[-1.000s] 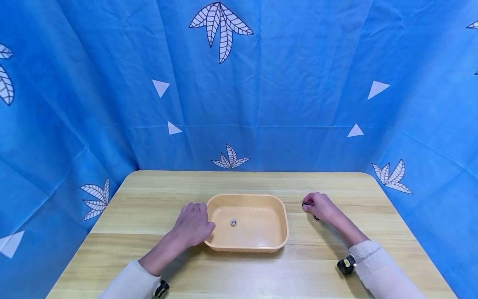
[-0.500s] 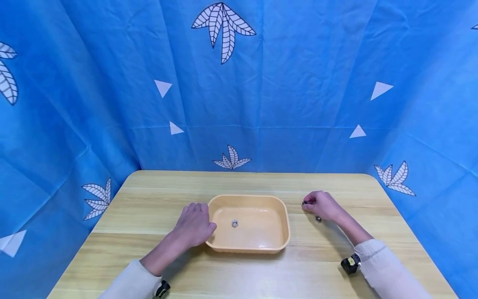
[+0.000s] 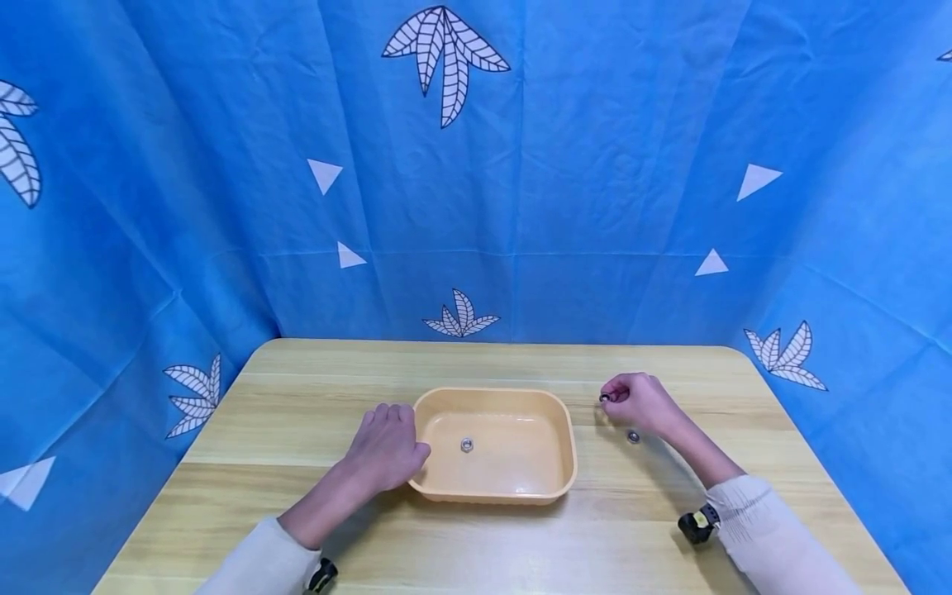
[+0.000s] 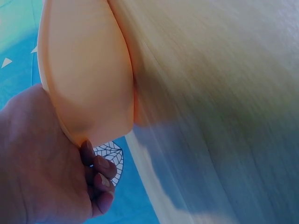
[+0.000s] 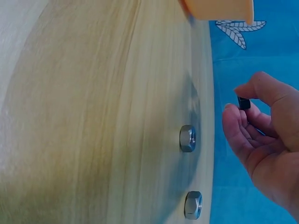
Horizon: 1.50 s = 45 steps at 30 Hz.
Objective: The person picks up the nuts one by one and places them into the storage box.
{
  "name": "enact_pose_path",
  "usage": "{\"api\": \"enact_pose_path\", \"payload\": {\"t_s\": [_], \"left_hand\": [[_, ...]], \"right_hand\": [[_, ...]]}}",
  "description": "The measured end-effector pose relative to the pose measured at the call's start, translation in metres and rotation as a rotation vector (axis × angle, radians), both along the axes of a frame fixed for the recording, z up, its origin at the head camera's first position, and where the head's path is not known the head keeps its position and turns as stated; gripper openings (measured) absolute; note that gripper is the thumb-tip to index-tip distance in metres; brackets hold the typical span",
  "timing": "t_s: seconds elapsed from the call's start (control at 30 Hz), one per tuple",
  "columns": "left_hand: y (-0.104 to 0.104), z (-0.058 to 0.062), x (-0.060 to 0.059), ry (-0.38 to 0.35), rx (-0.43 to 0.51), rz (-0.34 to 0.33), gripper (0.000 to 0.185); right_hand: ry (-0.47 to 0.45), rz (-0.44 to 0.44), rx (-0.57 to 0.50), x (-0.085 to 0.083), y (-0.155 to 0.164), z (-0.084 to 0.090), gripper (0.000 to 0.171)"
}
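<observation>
A shallow orange tray [image 3: 565, 463] sits mid-table with one silver nut [image 3: 466, 445] inside. My left hand [image 3: 387, 450] rests against the tray's left wall, fingers loosely bent; the left wrist view shows its fingertips [image 4: 100, 179] beside the tray's [image 4: 88, 70] corner. My right hand [image 3: 641, 402] hovers just above the table to the right of the tray and pinches a small dark nut [image 3: 604, 397] between thumb and forefinger. The right wrist view shows that hand [image 5: 261, 140] holding the dark nut [image 5: 243, 103] off the wood. Two silver nuts [image 5: 188, 138] [image 5: 193, 205] lie below it.
One loose nut [image 3: 633, 436] lies on the wooden table [image 3: 297, 397] just under my right wrist. Blue leaf-patterned cloth [image 3: 521, 207] walls the table on three sides. The tray's corner [image 5: 219, 9] shows at the top of the right wrist view.
My right hand has risen slightly and drifted away from me with the dark nut pinched, uncovering the silver nut on the table. The left hand and tray have stayed put.
</observation>
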<state>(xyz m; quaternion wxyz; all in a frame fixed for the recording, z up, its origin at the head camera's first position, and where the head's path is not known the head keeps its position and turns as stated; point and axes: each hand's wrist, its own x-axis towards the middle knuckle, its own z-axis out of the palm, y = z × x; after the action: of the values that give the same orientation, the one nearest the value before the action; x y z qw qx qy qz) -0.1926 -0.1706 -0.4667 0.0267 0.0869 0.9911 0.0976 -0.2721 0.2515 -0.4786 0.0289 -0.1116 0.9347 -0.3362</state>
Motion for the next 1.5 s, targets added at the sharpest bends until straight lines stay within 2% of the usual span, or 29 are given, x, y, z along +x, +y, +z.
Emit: {"api": "enact_pose_path", "payload": {"t_s": [0.27,0.73,1.03,1.5], "left_hand": [[0.0,0.0,0.002,-0.002,0.008,-0.003,0.033],[-0.002,0.0,0.001,0.015,0.003,-0.011,0.033],[-0.001,0.0,-0.001,0.004,0.005,-0.011,0.035],[-0.002,0.0,-0.001,0.002,-0.003,-0.01,0.036]], "right_hand": [[-0.035,0.054,-0.073,0.001,-0.003,0.006,0.021],[-0.052,0.125,-0.135,0.004,-0.015,0.023,0.022],[-0.063,0.136,-0.135,0.003,-0.023,0.032,0.022],[-0.017,0.198,-0.139,0.007,-0.042,0.044,0.021]]}}
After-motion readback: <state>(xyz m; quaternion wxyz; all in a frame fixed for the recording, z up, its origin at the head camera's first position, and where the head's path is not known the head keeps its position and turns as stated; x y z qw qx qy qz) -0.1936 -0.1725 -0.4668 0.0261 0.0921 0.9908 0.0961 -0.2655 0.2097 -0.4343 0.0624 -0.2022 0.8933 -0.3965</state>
